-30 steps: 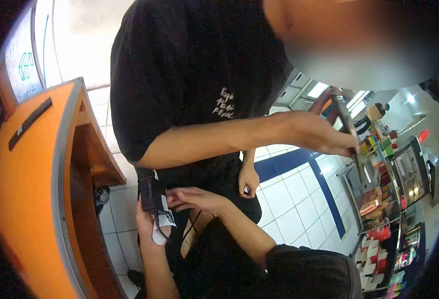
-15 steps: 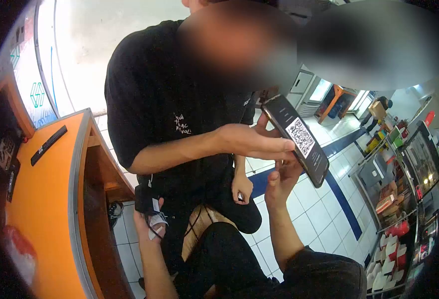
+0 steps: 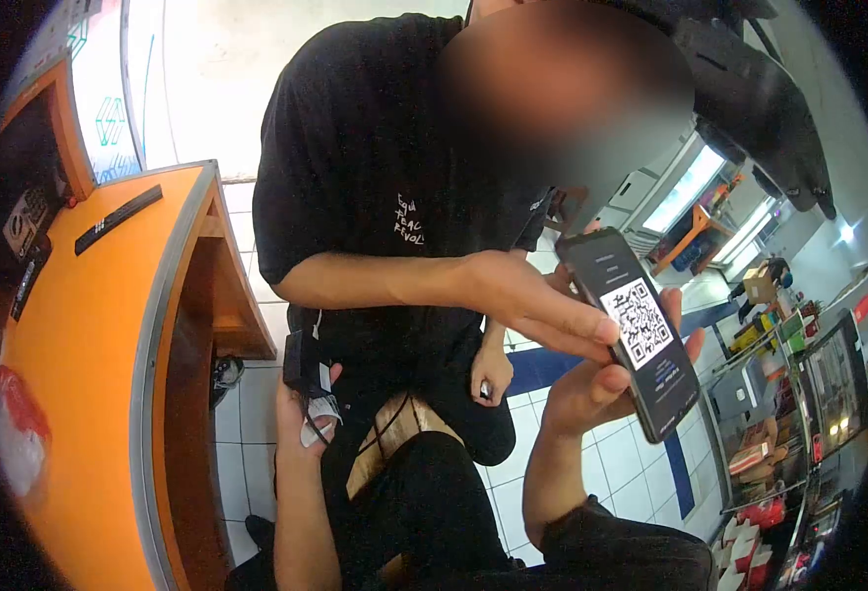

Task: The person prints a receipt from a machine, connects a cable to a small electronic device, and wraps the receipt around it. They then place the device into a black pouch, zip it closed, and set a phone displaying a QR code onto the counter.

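A smartphone [image 3: 668, 379] showing a QR code is tilted towards me at the right of the head view. My right hand [image 3: 591, 394] is closed on its lower part, thumb at the left edge and fingertips showing past the right edge. Another person's hand [image 3: 532, 300] also touches the phone, its thumb over the screen's left side. At the lower left, my left hand [image 3: 301, 419] holds a black box [image 3: 302, 361] with a dark cable and a crumpled whitish piece [image 3: 321, 419]. That hand's fingers are partly hidden.
An orange counter [image 3: 99, 345] with a metal edge stands at the left, bearing a black remote control [image 3: 119, 219] and a red-and-white plastic bag [image 3: 22, 424]. A person in a black T-shirt [image 3: 355, 158] faces me closely. Shelves with goods [image 3: 749, 458] line the right.
The phone has come lower and its screen faces me more. My right hand's fingertips now show around its far edge. The whole view has shifted; my left hand still holds the box.
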Motion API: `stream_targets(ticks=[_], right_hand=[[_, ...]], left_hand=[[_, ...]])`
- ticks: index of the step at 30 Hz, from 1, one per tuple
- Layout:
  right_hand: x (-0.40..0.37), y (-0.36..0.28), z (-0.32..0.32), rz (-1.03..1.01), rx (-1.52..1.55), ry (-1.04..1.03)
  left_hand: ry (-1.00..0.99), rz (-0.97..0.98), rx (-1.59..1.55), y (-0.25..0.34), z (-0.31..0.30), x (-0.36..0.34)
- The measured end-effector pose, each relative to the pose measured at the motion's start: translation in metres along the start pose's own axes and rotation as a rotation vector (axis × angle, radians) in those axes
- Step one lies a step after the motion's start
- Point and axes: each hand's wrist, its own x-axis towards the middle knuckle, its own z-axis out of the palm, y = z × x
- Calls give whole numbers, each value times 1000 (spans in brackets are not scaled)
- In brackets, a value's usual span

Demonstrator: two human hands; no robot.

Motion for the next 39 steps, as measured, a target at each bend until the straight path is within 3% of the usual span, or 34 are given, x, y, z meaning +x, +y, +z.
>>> stream_targets(ticks=[6, 8, 13, 14, 17, 20, 21, 23, 29, 32, 33, 34, 35, 37, 39], right_hand=[[9, -46, 29, -53, -269, 34], [14, -58, 32, -85, -389, -63], [24, -72, 62, -94, -94, 158], [28, -74, 58, 32, -140, 129], [35, -74, 61, 98, -128, 153], [36, -71, 68, 139, -78, 156], [32, -65, 69, 98, -19, 192], [24, -50, 72, -45, 64, 242], [20, -34, 65, 15, 24, 235], [17, -35, 64, 31, -15, 227], [17, -35, 64, 28, -30, 216], [17, -35, 62, 25, -38, 205], [19, -34, 60, 12, -56, 193], [23, -30, 58, -13, -68, 161], [30, -24, 55, -57, -64, 128]], left_hand=[[27, 49, -96, -1, 2, -1], [89, 118, -8, -2, 5, 1], [-12, 18, -57, 5, 0, -2], [-71, -13, -51, 6, -4, -1], [-23, -90, -106, 5, -15, 6], [-9, -46, -36, 11, 2, -2], [-6, -41, -38, 7, 7, -3], [186, 95, -60, 1, 29, -8], [6, 132, 0, -1, 1, 5], [156, 184, 4, -4, 24, 2], [145, 137, 57, -2, 20, 3], [-9, 0, 2, 3, 6, 0], [-75, -9, -33, 2, -4, 1], [-9, 56, 61, -1, -5, 0], [27, -18, 15, 1, -3, -1]])
